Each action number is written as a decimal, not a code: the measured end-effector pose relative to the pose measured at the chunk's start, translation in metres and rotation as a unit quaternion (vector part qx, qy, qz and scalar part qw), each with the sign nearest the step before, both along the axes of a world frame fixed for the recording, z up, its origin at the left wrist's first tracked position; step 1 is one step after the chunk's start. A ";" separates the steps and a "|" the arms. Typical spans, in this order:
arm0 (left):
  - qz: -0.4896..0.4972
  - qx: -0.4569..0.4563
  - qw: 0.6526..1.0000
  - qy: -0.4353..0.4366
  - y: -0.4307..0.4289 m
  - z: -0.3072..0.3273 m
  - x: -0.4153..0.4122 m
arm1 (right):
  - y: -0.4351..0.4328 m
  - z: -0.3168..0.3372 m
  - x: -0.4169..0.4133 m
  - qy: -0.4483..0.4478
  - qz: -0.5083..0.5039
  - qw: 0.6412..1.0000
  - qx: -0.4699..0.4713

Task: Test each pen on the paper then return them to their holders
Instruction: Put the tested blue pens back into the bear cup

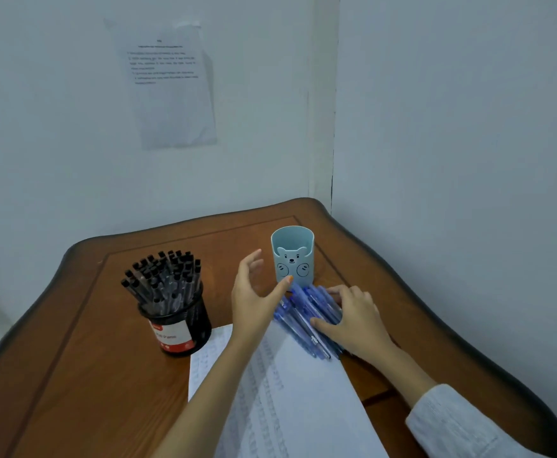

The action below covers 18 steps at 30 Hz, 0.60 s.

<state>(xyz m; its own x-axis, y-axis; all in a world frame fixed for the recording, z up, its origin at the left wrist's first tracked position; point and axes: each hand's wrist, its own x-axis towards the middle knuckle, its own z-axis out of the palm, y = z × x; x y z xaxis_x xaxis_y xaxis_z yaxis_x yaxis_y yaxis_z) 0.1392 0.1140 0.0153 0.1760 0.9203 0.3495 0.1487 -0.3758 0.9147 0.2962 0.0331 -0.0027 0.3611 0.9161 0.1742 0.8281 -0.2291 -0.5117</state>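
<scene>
Gathering is the step in hand, by my judgement: a loose pile of translucent blue ballpoint pens (303, 312) lies on the brown wooden table (89, 358), partly over the far edge of the white lined sheet of paper (297, 391) and just in front of the pale blue cup with a bear face (292, 256), which looks empty. The right hand (353, 322) rests on the pile with fingers laid across it, pressing rather than closing round any pen. The left hand (254, 295) is released, fingers spread and holding nothing, its thumb tip at the pile's far end near the cup.

To do this well, sweep the pens together from both sides so they lie parallel, then close both hands round the bundle before lifting. Keep the left thumb clear of the cup, since a nudge could tip it. Lower the bundle upright into the cup, not at a slant. The round black holder (179, 325), well to the left, already stands full of black pens (165, 276).
</scene>
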 end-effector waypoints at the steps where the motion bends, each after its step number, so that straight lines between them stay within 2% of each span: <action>1: -0.002 -0.010 1.000 -0.003 0.008 0.000 0.006 | 0.001 0.000 0.002 0.024 0.005 1.000 -0.001; 7: -0.041 -0.042 0.998 -0.029 0.037 0.001 0.033 | 0.003 0.003 0.012 0.089 0.005 0.996 -0.011; 12: -0.048 -0.042 0.997 -0.037 0.047 -0.001 0.043 | 0.002 0.005 0.021 0.052 -0.004 0.997 -0.062; 18: -0.029 -0.023 0.999 -0.034 0.050 0.002 0.050 | -0.002 0.007 0.022 0.045 0.001 0.997 -0.070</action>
<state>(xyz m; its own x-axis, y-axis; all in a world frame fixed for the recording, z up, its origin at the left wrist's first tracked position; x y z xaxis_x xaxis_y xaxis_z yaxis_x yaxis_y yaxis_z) 0.1889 0.1637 0.0173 0.2076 0.9244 0.3201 0.0652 -0.3396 0.9383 0.3179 0.0311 0.0041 0.3681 0.9297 0.0115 0.7804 -0.3022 -0.5474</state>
